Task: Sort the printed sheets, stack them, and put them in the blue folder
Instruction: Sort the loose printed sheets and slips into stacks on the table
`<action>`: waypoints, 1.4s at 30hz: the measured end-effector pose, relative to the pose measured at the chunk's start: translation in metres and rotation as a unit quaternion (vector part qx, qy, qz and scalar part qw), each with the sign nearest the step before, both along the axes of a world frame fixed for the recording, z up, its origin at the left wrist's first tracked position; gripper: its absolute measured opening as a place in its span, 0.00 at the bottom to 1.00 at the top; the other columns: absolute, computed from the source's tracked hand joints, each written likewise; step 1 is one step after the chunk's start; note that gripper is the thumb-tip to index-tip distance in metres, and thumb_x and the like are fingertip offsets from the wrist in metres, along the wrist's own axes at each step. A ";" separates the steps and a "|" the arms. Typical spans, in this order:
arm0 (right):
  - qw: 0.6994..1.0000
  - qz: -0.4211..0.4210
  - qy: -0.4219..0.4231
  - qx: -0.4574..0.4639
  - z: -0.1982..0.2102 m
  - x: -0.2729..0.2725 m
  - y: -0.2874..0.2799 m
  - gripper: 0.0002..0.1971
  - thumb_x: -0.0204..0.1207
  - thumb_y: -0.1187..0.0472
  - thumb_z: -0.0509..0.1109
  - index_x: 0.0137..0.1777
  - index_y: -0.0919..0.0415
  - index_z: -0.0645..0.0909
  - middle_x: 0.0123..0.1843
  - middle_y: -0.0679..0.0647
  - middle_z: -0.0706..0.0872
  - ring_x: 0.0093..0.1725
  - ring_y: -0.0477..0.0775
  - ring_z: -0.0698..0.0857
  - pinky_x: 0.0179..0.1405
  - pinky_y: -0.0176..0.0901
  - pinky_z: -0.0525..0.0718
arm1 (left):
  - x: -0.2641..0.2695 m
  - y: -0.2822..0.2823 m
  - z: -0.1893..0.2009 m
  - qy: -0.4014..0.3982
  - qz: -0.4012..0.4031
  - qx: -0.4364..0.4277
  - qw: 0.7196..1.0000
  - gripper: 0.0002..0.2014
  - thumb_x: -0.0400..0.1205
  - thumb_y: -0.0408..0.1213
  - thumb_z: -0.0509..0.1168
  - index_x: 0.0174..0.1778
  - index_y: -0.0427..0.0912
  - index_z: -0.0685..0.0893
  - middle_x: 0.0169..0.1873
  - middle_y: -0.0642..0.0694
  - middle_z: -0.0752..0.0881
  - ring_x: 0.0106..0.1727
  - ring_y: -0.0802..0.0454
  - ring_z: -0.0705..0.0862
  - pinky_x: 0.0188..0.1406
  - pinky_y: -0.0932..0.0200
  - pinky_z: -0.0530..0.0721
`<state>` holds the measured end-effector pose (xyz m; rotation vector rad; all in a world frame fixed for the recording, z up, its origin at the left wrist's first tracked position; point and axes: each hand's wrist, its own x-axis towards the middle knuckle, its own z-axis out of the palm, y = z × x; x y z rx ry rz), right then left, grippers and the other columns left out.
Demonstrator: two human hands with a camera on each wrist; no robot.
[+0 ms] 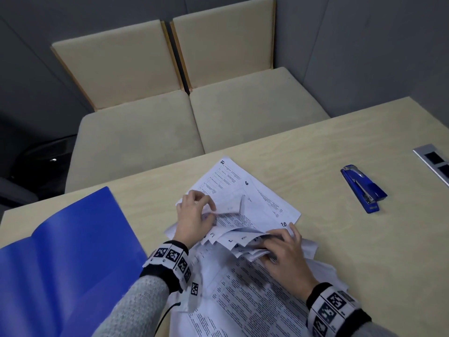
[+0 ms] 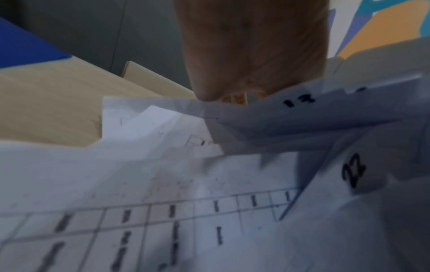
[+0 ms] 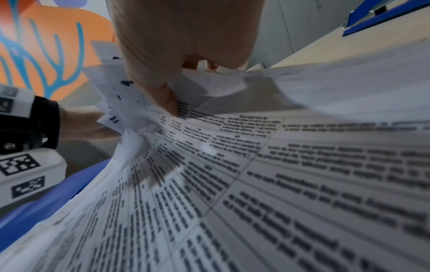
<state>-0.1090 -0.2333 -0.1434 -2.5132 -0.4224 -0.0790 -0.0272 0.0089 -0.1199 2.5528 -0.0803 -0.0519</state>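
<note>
A loose pile of printed sheets with handwritten numbers in their corners lies on the table in front of me. My left hand pinches the curled edge of one sheet near the middle of the pile. My right hand grips a fanned bunch of sheet corners at the pile's right side. In the left wrist view, corners marked 13 and 22 show under the hand. In the right wrist view, the thumb presses on a table-printed sheet. The blue folder lies open at the left.
A blue stapler lies on the table at the right. A silver socket panel sits in the tabletop at the far right edge. Two beige cushioned seats stand beyond the table's far edge.
</note>
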 end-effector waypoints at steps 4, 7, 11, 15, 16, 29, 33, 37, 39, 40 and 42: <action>1.000 -0.002 0.007 0.003 -0.001 0.000 0.000 0.08 0.65 0.54 0.72 0.44 0.42 0.83 0.40 0.33 0.85 0.56 0.39 0.75 0.79 0.50 0.46 | 0.007 0.000 0.003 0.155 -0.002 -0.094 0.983 0.06 0.66 0.41 0.60 0.37 0.49 0.77 0.75 0.46 0.70 0.77 0.47 0.65 0.72 0.42 0.70; 1.000 -0.005 0.014 0.001 0.003 0.000 0.000 0.08 0.65 0.55 0.71 0.45 0.43 0.84 0.38 0.31 0.83 0.56 0.39 0.74 0.80 0.52 0.43 | 0.018 -0.001 0.002 0.175 -0.009 -0.071 0.982 0.16 0.65 0.42 0.57 0.43 0.39 0.79 0.65 0.39 0.79 0.69 0.42 0.74 0.65 0.51 0.72; 1.000 -0.020 0.005 -0.014 0.010 0.003 -0.002 0.11 0.62 0.55 0.77 0.43 0.40 0.83 0.42 0.26 0.80 0.67 0.41 0.71 0.77 0.62 0.40 | 0.016 -0.004 0.011 0.087 0.002 -0.112 0.990 0.07 0.66 0.36 0.65 0.37 0.42 0.75 0.40 0.45 0.85 0.44 0.44 0.78 0.56 0.48 0.74; 0.998 -0.058 0.021 -0.034 0.010 0.009 -0.008 0.10 0.64 0.59 0.75 0.40 0.41 0.83 0.33 0.33 0.85 0.77 0.42 0.65 0.75 0.69 0.30 | -0.006 0.001 0.015 0.085 -0.033 -0.211 0.973 0.09 0.61 0.39 0.66 0.30 0.47 0.71 0.35 0.46 0.86 0.41 0.49 0.84 0.48 0.48 0.78; 0.997 -0.061 0.022 -0.033 0.011 0.010 -0.009 0.10 0.64 0.60 0.73 0.40 0.41 0.83 0.32 0.34 0.85 0.78 0.42 0.64 0.75 0.68 0.28 | -0.011 0.002 0.016 0.106 -0.032 -0.243 0.964 0.10 0.59 0.38 0.67 0.30 0.46 0.71 0.36 0.44 0.87 0.43 0.49 0.86 0.44 0.51 0.79; 0.998 0.040 0.002 0.047 0.011 0.010 -0.007 0.09 0.68 0.52 0.65 0.43 0.49 0.85 0.40 0.36 0.86 0.55 0.38 0.77 0.79 0.54 0.49 | 0.029 0.016 0.020 0.418 -0.040 -0.318 0.850 0.44 0.72 0.77 0.49 0.50 0.36 0.85 0.42 0.38 0.87 0.46 0.47 0.86 0.58 0.51 0.80; 0.999 0.034 0.012 0.020 -0.001 0.001 -0.008 0.10 0.66 0.56 0.70 0.47 0.48 0.86 0.42 0.37 0.87 0.57 0.39 0.76 0.80 0.52 0.48 | 0.033 0.000 0.016 0.368 -0.055 -0.130 0.919 0.24 0.78 0.62 0.62 0.56 0.45 0.81 0.35 0.47 0.84 0.36 0.52 0.80 0.41 0.59 0.76; 0.999 0.027 0.013 0.037 0.000 0.006 -0.007 0.12 0.66 0.57 0.69 0.49 0.47 0.86 0.43 0.36 0.88 0.55 0.39 0.76 0.78 0.50 0.52 | 0.043 -0.021 0.017 0.367 -0.146 0.008 0.919 0.18 0.74 0.54 0.72 0.56 0.51 0.81 0.36 0.57 0.78 0.40 0.56 0.78 0.47 0.59 0.77; 0.998 0.034 0.020 0.050 0.004 0.007 -0.006 0.13 0.64 0.58 0.67 0.47 0.50 0.86 0.43 0.40 0.88 0.55 0.40 0.74 0.77 0.45 0.53 | 0.045 -0.037 0.017 0.377 -0.181 0.052 0.907 0.13 0.74 0.54 0.72 0.44 0.49 0.83 0.33 0.57 0.79 0.40 0.53 0.78 0.49 0.55 0.79; 0.997 0.035 0.034 0.062 0.006 0.007 -0.006 0.14 0.64 0.60 0.66 0.48 0.52 0.87 0.45 0.43 0.88 0.56 0.41 0.73 0.76 0.39 0.53 | 0.044 -0.044 0.015 0.373 -0.198 0.072 0.904 0.12 0.75 0.52 0.72 0.37 0.48 0.81 0.30 0.55 0.78 0.38 0.51 0.77 0.44 0.56 0.79; 0.993 0.031 0.080 0.080 0.009 0.006 -0.007 0.15 0.65 0.63 0.67 0.51 0.55 0.87 0.51 0.49 0.86 0.59 0.43 0.71 0.69 0.25 0.59 | 0.037 -0.055 0.011 0.340 -0.208 0.098 0.912 0.14 0.76 0.43 0.71 0.27 0.49 0.74 0.25 0.52 0.74 0.34 0.48 0.74 0.35 0.57 0.73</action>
